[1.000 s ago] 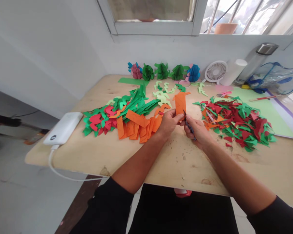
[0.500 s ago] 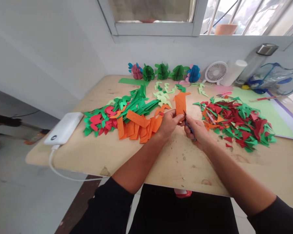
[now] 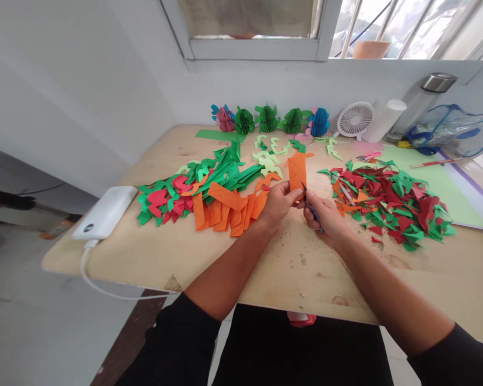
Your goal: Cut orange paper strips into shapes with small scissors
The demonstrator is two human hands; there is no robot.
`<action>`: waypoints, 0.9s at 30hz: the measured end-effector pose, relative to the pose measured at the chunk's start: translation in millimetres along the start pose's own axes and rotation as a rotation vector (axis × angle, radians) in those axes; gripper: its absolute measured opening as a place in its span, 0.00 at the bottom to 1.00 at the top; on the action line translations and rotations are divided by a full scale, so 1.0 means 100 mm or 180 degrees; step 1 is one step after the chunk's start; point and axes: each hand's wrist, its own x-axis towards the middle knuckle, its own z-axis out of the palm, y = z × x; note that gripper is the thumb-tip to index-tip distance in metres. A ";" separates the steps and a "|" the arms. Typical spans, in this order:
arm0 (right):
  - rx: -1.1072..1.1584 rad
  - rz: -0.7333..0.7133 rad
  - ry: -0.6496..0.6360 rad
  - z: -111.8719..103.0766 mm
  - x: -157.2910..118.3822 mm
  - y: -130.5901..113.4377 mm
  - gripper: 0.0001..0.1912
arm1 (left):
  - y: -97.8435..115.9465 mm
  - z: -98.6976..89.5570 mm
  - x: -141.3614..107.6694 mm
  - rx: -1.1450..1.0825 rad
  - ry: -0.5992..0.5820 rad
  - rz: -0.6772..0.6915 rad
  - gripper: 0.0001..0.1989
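Note:
My left hand [image 3: 280, 202] pinches the lower end of an orange piece of paper [image 3: 297, 171], its upper edge partly cut into a curved shape. In my right hand [image 3: 325, 215] is a small pair of dark scissors [image 3: 313, 210], with the blades at the paper's lower right edge. Left of my left hand lie several orange paper pieces [image 3: 225, 213] and a heap of green strips [image 3: 229, 174]. Red petal-like cutouts [image 3: 159, 197] are among green ones at the far left. Beyond the orange paper are light green cutouts [image 3: 269, 161].
To the right is a pile of red and green paper scraps [image 3: 398, 203]. Folded paper figures [image 3: 268, 118] stand along the wall near a white fan [image 3: 356, 119] and a bottle [image 3: 422, 102]. A white power bank [image 3: 104, 213] with a cable sits at the left edge.
Both hands, the orange paper and the scissors stay in almost the same place; the scissors have shifted only very slightly. The piles on the table look unchanged.

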 end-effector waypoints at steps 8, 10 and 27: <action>0.0021 -0.0006 -0.0004 0.00 0.00 0.01 0.26 | 0.00 0.00 0.00 0.0011 -0.0011 0.0006 0.06; 0.0010 -0.0015 -0.0012 -0.01 0.00 0.01 0.26 | 0.00 0.00 0.00 -0.0012 -0.0011 0.0014 0.06; -0.0054 -0.0044 -0.0025 -0.01 0.00 0.01 0.25 | 0.00 -0.01 0.00 -0.0006 -0.0014 -0.0012 0.06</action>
